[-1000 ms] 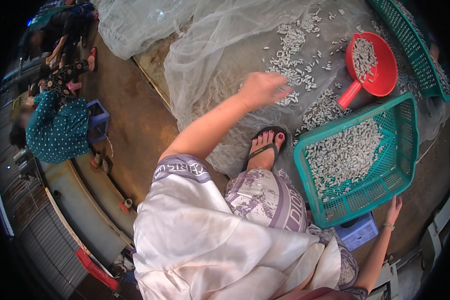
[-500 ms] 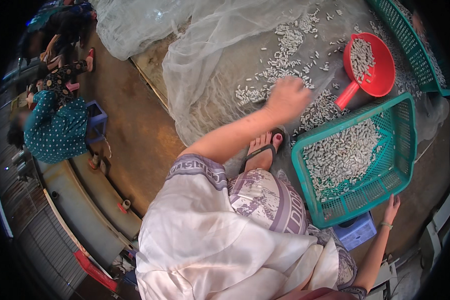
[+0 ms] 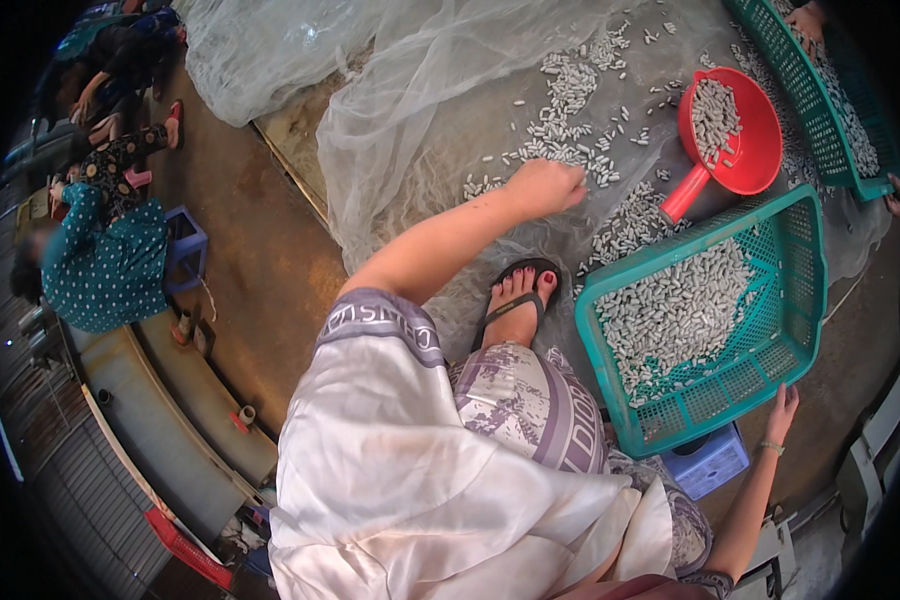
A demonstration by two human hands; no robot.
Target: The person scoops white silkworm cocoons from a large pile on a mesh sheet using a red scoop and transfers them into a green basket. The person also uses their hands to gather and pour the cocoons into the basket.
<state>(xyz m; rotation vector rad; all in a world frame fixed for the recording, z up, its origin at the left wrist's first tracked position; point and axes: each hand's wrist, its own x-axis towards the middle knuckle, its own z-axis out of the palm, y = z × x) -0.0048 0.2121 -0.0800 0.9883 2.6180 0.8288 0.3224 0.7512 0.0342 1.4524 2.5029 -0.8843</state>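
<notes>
My left hand (image 3: 548,188) is low over the small white capsule-shaped pieces (image 3: 560,150) strewn on a sheer net sheet. Its fingers are curled under and closed; whatever they hold is hidden. At the right, my right hand (image 3: 784,408) grips the near right side of a green plastic basket (image 3: 715,408). Similar white pieces (image 3: 675,310) cover much of its slatted bottom. The basket tilts slightly and rests partly on a blue plastic stool (image 3: 708,462). Beyond it lies a red scoop (image 3: 760,150) with white pieces in its bowl, its handle toward me.
A second green basket (image 3: 820,105) stands at the far right, with another person's hands (image 3: 806,22) at it. Crumpled net sheeting (image 3: 400,130) lies along the back. At the left, a person in a dotted green top (image 3: 110,260) sits near a blue stool (image 3: 185,250).
My left hand has shifted slightly left over the scattered pieces. Another person's hands now show at the far green basket. My right hand stays at the near basket.
</notes>
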